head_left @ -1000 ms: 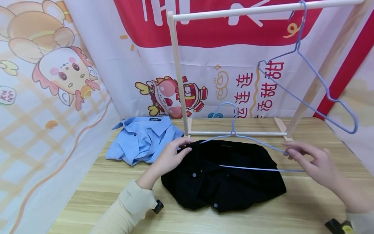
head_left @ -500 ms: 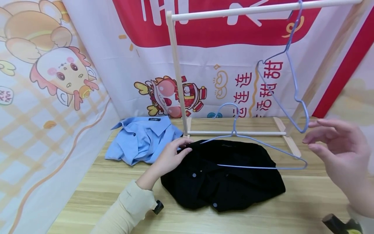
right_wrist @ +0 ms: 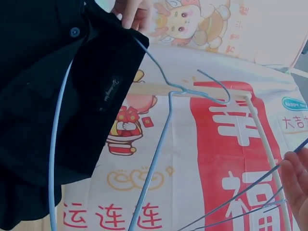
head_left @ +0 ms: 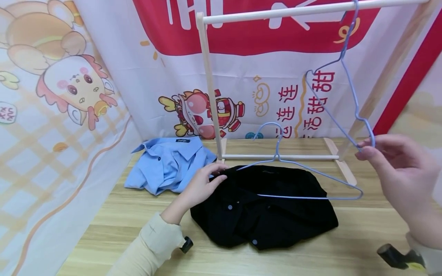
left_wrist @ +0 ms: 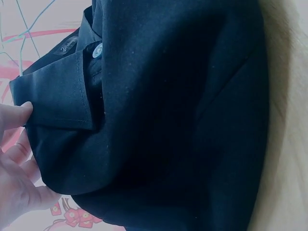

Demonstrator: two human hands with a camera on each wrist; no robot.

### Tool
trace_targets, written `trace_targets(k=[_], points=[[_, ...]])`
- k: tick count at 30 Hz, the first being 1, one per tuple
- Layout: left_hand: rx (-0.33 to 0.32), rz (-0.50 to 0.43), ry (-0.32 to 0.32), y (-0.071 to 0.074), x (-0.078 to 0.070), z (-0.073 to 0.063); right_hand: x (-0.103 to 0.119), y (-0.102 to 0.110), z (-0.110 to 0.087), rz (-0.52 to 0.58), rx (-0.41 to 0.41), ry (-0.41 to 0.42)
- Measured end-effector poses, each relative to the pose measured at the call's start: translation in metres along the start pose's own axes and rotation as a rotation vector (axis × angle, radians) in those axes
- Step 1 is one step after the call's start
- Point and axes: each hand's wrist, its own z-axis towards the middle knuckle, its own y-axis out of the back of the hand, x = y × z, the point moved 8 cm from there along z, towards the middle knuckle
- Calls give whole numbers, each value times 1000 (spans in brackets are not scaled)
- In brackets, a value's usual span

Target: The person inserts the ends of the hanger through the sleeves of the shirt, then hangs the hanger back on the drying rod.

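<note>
A black shirt (head_left: 293, 218) with pale buttons lies bunched on the table in the head view. My left hand (head_left: 203, 182) pinches it at the collar, thumb in front and other fingers partly behind the cloth in the left wrist view. A blue wire hanger (head_left: 305, 167) has its left end inside the shirt's neck; its right end sticks out over the cloth, hook up. My right hand (head_left: 405, 165) pinches the lower corner of a second blue hanger (head_left: 349, 81), which hangs by its hook from the rack's top rail.
A wooden rack (head_left: 210, 84) with a white top rail (head_left: 276, 14) stands behind the black shirt. To the left, a crumpled light blue shirt (head_left: 169, 165) lies on the wood-grain table (head_left: 103, 230). Printed cloth (head_left: 165, 73) covers the walls behind and to the left.
My right hand has let go of the hanger in the black shirt, moved right and up, and taken the hanging hanger's corner. That hanger has swung left. The left hand stays put.
</note>
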Motion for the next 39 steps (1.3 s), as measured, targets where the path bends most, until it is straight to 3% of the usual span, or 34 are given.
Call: trace_targets(k=[6,11,15,18,20,27,31,37,39], points=[[-4,9,-2,1,-1,1,1,11,-1,-34,-42,-14],[-7,13,-3,0,0,1,-5,36,-1,-96,-169,-62],[-6,13,-2,-1,1,0,-16,52,3,-53,-271,-127],[3,16,3,-3,2,0,-26,58,5,9,-299,-151],[8,15,7,-3,3,0,-31,60,7,2,-278,-170],[5,4,21,-4,4,0,-64,61,18,170,-164,-303],[7,4,23,-4,3,0,-88,66,24,153,-157,-412],[13,-1,34,-5,5,1,-117,69,28,42,-125,-579],[12,0,36,-5,5,1,-124,67,27,57,-114,-612]])
